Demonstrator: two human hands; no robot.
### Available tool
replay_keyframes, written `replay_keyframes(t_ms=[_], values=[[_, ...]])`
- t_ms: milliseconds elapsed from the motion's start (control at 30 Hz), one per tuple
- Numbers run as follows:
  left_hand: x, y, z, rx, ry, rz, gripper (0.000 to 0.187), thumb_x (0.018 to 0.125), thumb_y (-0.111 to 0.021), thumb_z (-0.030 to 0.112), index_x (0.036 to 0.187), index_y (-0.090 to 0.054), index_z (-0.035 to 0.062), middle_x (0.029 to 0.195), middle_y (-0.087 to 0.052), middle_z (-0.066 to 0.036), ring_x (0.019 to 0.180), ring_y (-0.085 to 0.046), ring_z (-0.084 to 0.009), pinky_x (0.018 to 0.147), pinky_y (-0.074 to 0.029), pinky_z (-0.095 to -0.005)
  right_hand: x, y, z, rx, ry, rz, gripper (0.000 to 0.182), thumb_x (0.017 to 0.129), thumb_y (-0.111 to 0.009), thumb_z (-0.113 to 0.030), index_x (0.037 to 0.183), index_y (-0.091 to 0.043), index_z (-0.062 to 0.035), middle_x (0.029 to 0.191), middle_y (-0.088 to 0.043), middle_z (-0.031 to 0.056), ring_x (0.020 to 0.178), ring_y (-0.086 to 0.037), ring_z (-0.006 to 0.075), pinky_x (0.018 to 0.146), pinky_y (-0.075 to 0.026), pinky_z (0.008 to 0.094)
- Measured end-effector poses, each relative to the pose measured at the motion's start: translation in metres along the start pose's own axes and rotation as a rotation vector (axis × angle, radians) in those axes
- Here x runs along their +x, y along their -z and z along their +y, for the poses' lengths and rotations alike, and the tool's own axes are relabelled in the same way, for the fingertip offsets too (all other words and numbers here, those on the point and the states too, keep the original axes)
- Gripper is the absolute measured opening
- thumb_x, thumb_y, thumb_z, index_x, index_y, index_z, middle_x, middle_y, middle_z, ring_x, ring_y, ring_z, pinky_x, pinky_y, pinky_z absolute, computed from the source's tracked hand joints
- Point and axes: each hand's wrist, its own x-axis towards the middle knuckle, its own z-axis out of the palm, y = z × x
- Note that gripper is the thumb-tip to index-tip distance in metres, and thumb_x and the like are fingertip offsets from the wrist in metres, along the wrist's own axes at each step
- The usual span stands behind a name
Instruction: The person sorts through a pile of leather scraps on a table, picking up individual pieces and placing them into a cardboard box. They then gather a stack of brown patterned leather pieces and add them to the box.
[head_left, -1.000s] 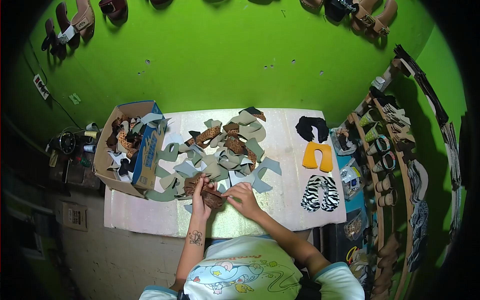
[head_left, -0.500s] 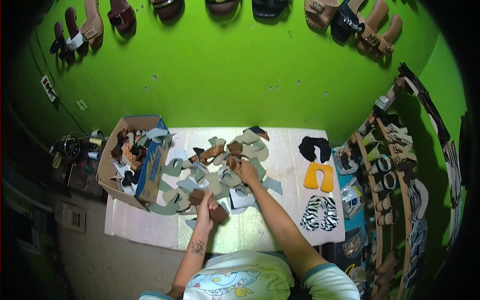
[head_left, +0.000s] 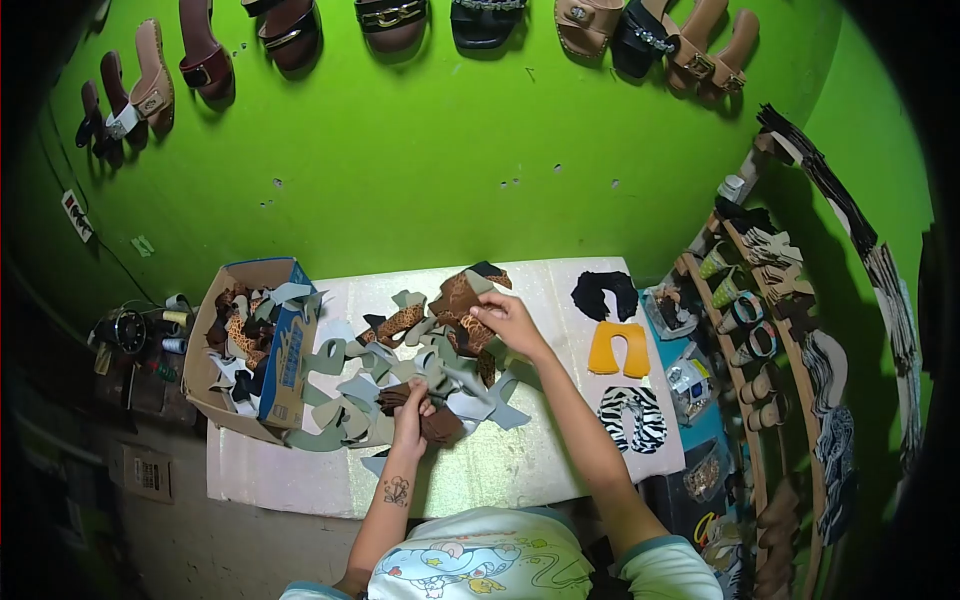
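Observation:
My left hand (head_left: 411,418) is closed round a small stack of dark brown material pieces (head_left: 441,427), low over the front of the scrap pile. With thumb and fingers, my right hand (head_left: 512,324) pinches brown and leopard-print scraps (head_left: 459,297), raised at the back of the pile. Beneath and between both hands spread sage green and grey offcuts (head_left: 352,418), with a few white pieces among them. Another leopard-print scrap (head_left: 404,321) lies left of my right hand.
A cardboard box (head_left: 237,420) full of scraps stands on the left of the white table (head_left: 560,470). Black (head_left: 588,297), yellow (head_left: 606,350) and zebra-print U-shaped pieces (head_left: 613,425) lie at the right. Shelves with sandals (head_left: 768,412) flank the table; sandals hang on the green wall.
My right hand has lifted brown and leopard-print scraps up and away from the pile. My left hand keeps its hold on the brown pieces. The camera view has shifted slightly right.

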Motion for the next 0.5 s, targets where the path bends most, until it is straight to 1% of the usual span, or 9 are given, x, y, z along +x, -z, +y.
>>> replay_keyframes(t_ms=[133, 200, 233, 267, 333, 367, 400, 467, 500], values=[[-0.002, -0.022, 0.005, 0.105, -0.074, -0.037, 0.014, 0.084, -0.056, 0.013, 0.094, -0.049, 0.0062, 0.073, -0.044, 0.002, 0.052, -0.036, -0.0031, 0.048, -0.033, -0.0169, -0.012, -0.004, -0.041, 0.003, 0.142, 0.027, 0.016, 0.083, -0.057, -0.009, 0.094, -0.055, 0.0031, 0.084, -0.060, 0.0042, 0.075, -0.056, 0.0062, 0.065, -0.046, 0.0198], [-0.003, -0.025, 0.003, 0.022, -0.033, -0.165, 0.012, 0.085, -0.054, 0.014, 0.092, -0.048, 0.0062, 0.074, -0.045, 0.001, 0.053, -0.037, -0.0039, 0.049, -0.034, -0.0174, -0.018, -0.006, -0.047, -0.075, 0.123, 0.158, 0.013, 0.084, -0.055, -0.006, 0.094, -0.053, 0.0021, 0.081, -0.061, 0.0040, 0.069, -0.057, 0.0069, 0.060, -0.047, 0.0214], [-0.001, -0.023, -0.001, -0.051, 0.031, -0.214, 0.013, 0.087, -0.051, 0.018, 0.090, -0.047, 0.0062, 0.073, -0.045, 0.001, 0.054, -0.038, -0.0048, 0.051, -0.036, -0.0178, -0.016, -0.007, -0.037, -0.029, 0.147, 0.209, 0.020, 0.082, -0.055, -0.004, 0.100, -0.048, 0.0006, 0.079, -0.061, 0.0057, 0.066, -0.058, 0.0086, 0.058, -0.047, 0.0222], [-0.002, -0.023, -0.005, -0.050, 0.028, -0.218, 0.013, 0.087, -0.051, 0.018, 0.090, -0.047, 0.0062, 0.073, -0.045, 0.001, 0.054, -0.038, -0.0048, 0.051, -0.036, -0.0178, -0.014, -0.007, -0.028, -0.030, 0.152, 0.210, 0.020, 0.082, -0.055, -0.004, 0.100, -0.048, 0.0006, 0.079, -0.061, 0.0057, 0.066, -0.058, 0.0086, 0.058, -0.047, 0.0222], [-0.008, -0.022, -0.019, -0.224, 0.177, -0.206, 0.017, 0.088, -0.050, 0.022, 0.089, -0.049, 0.0051, 0.074, -0.048, 0.000, 0.057, -0.041, -0.0066, 0.054, -0.037, -0.0190, -0.017, -0.011, -0.015, -0.037, 0.082, 0.316, 0.031, 0.080, -0.056, -0.003, 0.108, -0.041, -0.0002, 0.082, -0.061, 0.0099, 0.070, -0.060, 0.0113, 0.058, -0.048, 0.0221], [-0.007, -0.017, -0.030, -0.262, 0.214, -0.198, 0.022, 0.089, -0.047, 0.028, 0.089, -0.049, 0.0059, 0.075, -0.048, 0.000, 0.059, -0.042, -0.0075, 0.056, -0.039, -0.0196, -0.019, -0.015, -0.012, 0.042, 0.018, 0.298, 0.042, 0.079, -0.056, -0.002, 0.114, -0.032, -0.0013, 0.086, -0.060, 0.0136, 0.075, -0.061, 0.0145, 0.059, -0.050, 0.0238], [-0.006, -0.013, -0.039, -0.283, 0.204, -0.242, 0.026, 0.089, -0.046, 0.032, 0.092, -0.049, 0.0061, 0.076, -0.049, 0.000, 0.064, -0.046, -0.0080, 0.060, -0.042, -0.0200, -0.019, -0.023, -0.012, 0.039, 0.025, 0.295, 0.042, 0.079, -0.056, -0.002, 0.114, -0.032, -0.0013, 0.086, -0.060, 0.0136, 0.075, -0.061, 0.0145, 0.059, -0.050, 0.0238], [-0.009, -0.014, -0.047, -0.343, 0.247, -0.170, 0.034, 0.090, -0.044, 0.038, 0.101, -0.049, 0.0057, 0.084, -0.052, -0.001, 0.076, -0.050, -0.0095, 0.068, -0.044, -0.0214, -0.023, -0.039, -0.010, 0.169, -0.042, 0.315, 0.045, 0.079, -0.056, 0.000, 0.115, -0.030, -0.0016, 0.092, -0.059, 0.0145, 0.077, -0.061, 0.0165, 0.061, -0.052, 0.0259], [-0.013, -0.016, -0.049, -0.345, 0.251, -0.162, 0.034, 0.090, -0.044, 0.038, 0.101, -0.049, 0.0057, 0.084, -0.052, -0.001, 0.076, -0.050, -0.0095, 0.068, -0.044, -0.0214, -0.027, -0.046, -0.021, 0.173, -0.080, 0.265, 0.046, 0.079, -0.056, 0.001, 0.116, -0.028, -0.0022, 0.093, -0.059, 0.0139, 0.077, -0.061, 0.0170, 0.062, -0.053, 0.0276]])
